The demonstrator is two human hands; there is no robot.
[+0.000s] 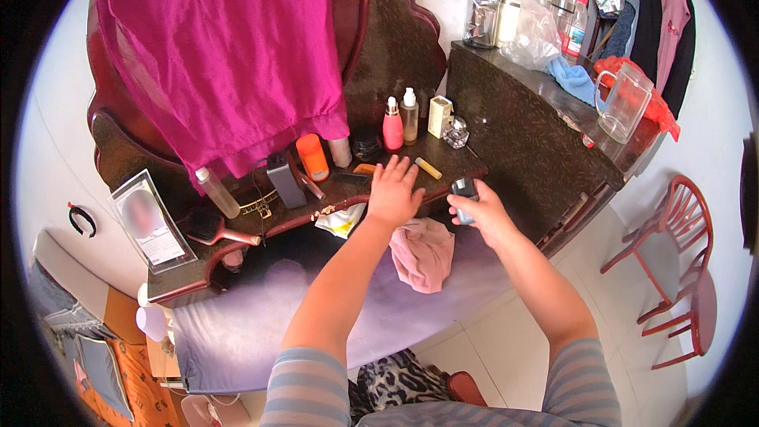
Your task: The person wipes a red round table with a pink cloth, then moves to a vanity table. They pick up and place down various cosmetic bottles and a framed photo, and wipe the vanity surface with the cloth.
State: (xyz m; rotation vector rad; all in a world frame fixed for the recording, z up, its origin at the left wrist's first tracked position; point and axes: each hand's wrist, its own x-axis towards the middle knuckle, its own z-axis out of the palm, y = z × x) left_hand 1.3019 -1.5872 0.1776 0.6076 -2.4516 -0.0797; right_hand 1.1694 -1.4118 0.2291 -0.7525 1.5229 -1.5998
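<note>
My right hand (485, 212) grips a small dark bottle with a black cap (463, 197) just off the front edge of the dressing table (379, 187). With its fingers spread, my left hand (396, 190) reaches over that edge; I see nothing held in it. Close by its fingertips lie a yellow tube (428, 168) and a black comb (351, 178). Behind them stand a pink pump bottle (392, 126), a clear pump bottle (409, 117), a small box (440, 116) and a faceted glass bottle (456, 133). A pink cloth (422, 255) lies below my hands.
An orange container (312, 158), a dark grey box (286, 181), a spray bottle (218, 192) and a hairbrush (220, 231) are farther left. A magenta cloth (237, 59) hangs behind. The raised cabinet at right holds a glass jug (625, 103); red chairs (667, 237) stand beyond.
</note>
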